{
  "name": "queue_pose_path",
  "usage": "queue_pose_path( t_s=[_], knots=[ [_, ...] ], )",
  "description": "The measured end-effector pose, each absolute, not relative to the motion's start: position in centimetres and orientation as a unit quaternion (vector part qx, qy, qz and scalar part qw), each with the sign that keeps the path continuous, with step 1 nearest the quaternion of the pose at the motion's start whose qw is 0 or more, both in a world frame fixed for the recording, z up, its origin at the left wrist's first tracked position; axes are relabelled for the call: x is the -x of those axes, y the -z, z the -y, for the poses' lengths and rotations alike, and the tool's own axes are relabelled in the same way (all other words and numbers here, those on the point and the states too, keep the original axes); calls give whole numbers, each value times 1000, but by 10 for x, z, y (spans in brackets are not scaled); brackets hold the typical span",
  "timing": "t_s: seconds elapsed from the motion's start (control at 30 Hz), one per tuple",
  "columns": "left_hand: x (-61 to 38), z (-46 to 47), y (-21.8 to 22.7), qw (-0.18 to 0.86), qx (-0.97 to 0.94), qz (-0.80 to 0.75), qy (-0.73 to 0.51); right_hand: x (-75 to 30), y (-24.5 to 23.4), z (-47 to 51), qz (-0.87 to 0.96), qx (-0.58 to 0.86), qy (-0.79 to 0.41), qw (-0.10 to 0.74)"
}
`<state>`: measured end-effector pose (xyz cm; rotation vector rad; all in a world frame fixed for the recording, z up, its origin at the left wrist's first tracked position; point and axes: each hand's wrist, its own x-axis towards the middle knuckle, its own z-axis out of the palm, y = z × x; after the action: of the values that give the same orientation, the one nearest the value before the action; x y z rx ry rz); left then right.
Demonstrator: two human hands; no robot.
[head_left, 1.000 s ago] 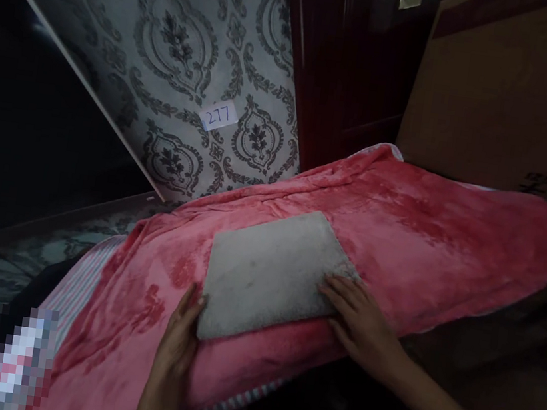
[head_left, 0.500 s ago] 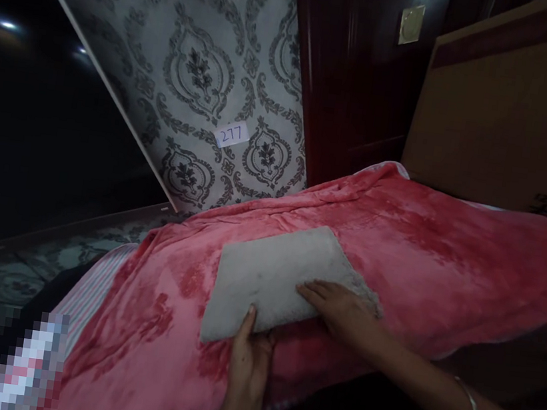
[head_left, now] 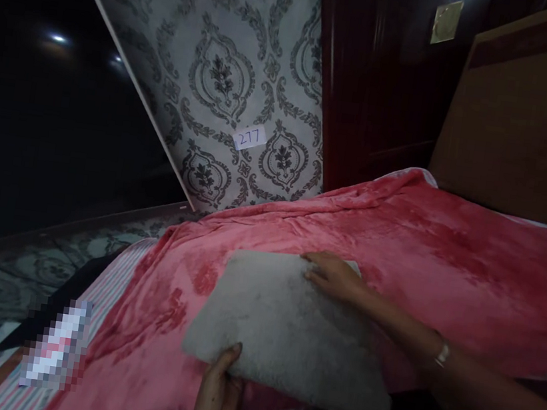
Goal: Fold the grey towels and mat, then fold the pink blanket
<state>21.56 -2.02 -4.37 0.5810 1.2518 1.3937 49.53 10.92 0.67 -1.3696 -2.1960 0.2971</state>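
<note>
A flat grey-white cloth [head_left: 278, 320] with a fuzzy texture and worn smudges lies slanted over the pink plush blanket [head_left: 145, 336]. Its near right corner reaches past the blanket's front edge. My left hand [head_left: 219, 386] grips the cloth's near left edge, thumb on top and the other fingers underneath, partly hidden. Across the far right part rests my right hand [head_left: 332, 276], its fingers stretched out and slightly apart on the surface near the far edge. A silvery bangle [head_left: 442, 353] circles the right wrist.
Behind the blanket stand a patterned wall [head_left: 234, 45] with a paper label marked 277 [head_left: 251, 137] and a dark red door [head_left: 371, 77]. A large cardboard box [head_left: 526, 124] is at the right. On the left are a dark glossy panel [head_left: 63, 117] and striped fabric [head_left: 115, 278].
More of the cloth's surface now shows; it spreads nearer and farther right. My left hand has shifted left and down, still gripping the edge. My right hand has moved toward the far edge.
</note>
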Motion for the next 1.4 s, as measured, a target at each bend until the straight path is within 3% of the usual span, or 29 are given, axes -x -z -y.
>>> queue_pose_path(
  t_s=[0.17, 0.3, 0.63, 0.9, 1.07, 1.17, 1.3, 1.4],
  knots=[
    [-225, 16, 44, 571, -169, -514, -618, -486, -18, -180, 781, 574, -213, 122],
    [-218, 19, 50, 582, -173, -511, -609, -480, -21, -203, 783, 548, -282, 83],
    [-219, 20, 59, 587, -191, -503, -605, -483, -14, -227, 766, 483, -421, 49],
    [-236, 25, 27, 581, -128, -482, -643, -474, -21, -216, 747, 482, -453, 70],
    [-234, 22, 4, 537, -150, -514, -652, -482, -44, -196, 749, 490, -426, 135],
    [-220, 1, -25, 513, -181, -508, -668, -502, -66, -175, 734, 484, -421, 222],
    [-200, -62, -64, 502, -268, -478, -669, -528, -78, -146, 640, 446, -519, 350],
    [-199, -109, -63, 531, -322, -451, -641, -534, -52, -133, 560, 420, -583, 413]
  ],
)
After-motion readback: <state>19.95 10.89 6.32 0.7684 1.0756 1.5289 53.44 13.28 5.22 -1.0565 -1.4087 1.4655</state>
